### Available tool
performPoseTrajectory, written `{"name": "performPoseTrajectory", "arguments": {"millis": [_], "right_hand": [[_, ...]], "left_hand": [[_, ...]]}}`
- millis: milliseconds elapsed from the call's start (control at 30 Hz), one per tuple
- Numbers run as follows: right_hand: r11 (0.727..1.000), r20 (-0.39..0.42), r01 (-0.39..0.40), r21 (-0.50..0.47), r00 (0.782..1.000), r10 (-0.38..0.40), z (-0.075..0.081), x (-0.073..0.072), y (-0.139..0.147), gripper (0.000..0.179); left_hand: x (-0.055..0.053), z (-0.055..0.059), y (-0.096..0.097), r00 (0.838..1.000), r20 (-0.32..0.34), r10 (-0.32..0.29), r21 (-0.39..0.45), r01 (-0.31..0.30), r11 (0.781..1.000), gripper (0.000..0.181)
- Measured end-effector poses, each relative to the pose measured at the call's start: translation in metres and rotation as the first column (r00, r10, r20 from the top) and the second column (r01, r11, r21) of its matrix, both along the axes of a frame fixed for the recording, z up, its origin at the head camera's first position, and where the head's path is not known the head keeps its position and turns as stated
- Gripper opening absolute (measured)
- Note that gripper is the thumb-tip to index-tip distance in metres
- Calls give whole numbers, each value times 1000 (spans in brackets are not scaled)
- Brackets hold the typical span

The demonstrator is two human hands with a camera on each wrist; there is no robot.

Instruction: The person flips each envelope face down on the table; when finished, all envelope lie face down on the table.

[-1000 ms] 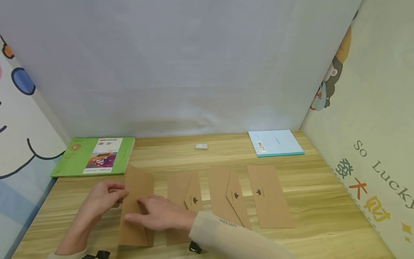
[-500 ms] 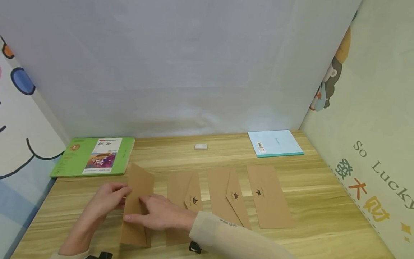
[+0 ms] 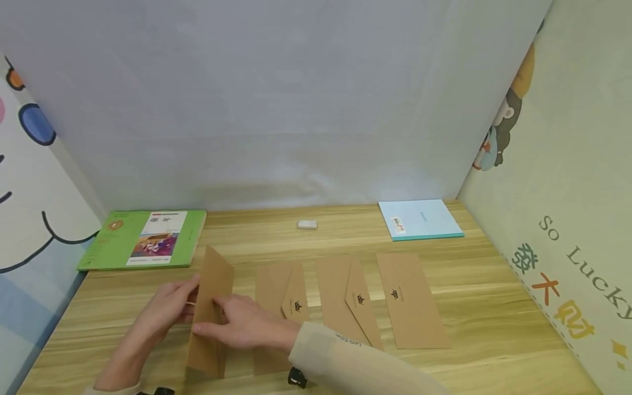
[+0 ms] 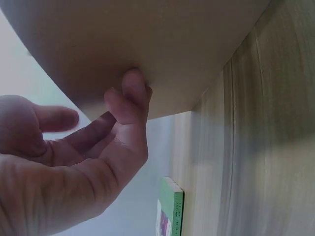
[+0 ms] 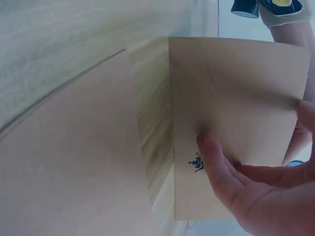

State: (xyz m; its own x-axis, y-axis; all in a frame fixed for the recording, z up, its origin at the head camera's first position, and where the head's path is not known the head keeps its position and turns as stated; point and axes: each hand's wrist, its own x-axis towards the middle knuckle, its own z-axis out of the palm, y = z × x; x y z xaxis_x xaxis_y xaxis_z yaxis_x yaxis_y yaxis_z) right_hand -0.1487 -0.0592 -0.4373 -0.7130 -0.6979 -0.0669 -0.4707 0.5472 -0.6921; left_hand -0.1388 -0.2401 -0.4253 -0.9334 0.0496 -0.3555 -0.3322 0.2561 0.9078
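Observation:
A kraft-paper envelope [image 3: 209, 288] stands tilted on its long edge at the left of the row. My left hand [image 3: 165, 307] is behind it; the left wrist view shows bent fingers [image 4: 130, 105] touching its back, with the thumb apart from the paper. From the front, my right hand [image 3: 247, 323] holds the envelope, thumb at its raised edge and fingers against its face. A dark crown print [image 5: 196, 162] shows beside those fingers in the right wrist view. Flat to the right lie an envelope [image 3: 271, 280] partly under the right wrist, another envelope [image 3: 336, 285] and a third envelope [image 3: 415, 307].
A green book [image 3: 116, 241] lies at the back left of the wooden table [image 3: 494, 329]. A small white eraser-like block [image 3: 307, 224] sits at the back middle, and a light blue booklet [image 3: 419, 219] at the back right. Fabric walls stand behind and at both sides.
The left envelope has tipped further upright, its raised edge moving to the right. My left hand has shifted right and gone further behind it. My right hand has barely moved.

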Motion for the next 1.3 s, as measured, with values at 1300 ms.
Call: {"name": "performPoseTrajectory", "arguments": {"millis": [1300], "right_hand": [[973, 281, 117, -201, 958, -57, 10, 5, 4, 53]], "left_hand": [[6, -19, -3, 991, 87, -97, -159, 110, 981, 77]]}}
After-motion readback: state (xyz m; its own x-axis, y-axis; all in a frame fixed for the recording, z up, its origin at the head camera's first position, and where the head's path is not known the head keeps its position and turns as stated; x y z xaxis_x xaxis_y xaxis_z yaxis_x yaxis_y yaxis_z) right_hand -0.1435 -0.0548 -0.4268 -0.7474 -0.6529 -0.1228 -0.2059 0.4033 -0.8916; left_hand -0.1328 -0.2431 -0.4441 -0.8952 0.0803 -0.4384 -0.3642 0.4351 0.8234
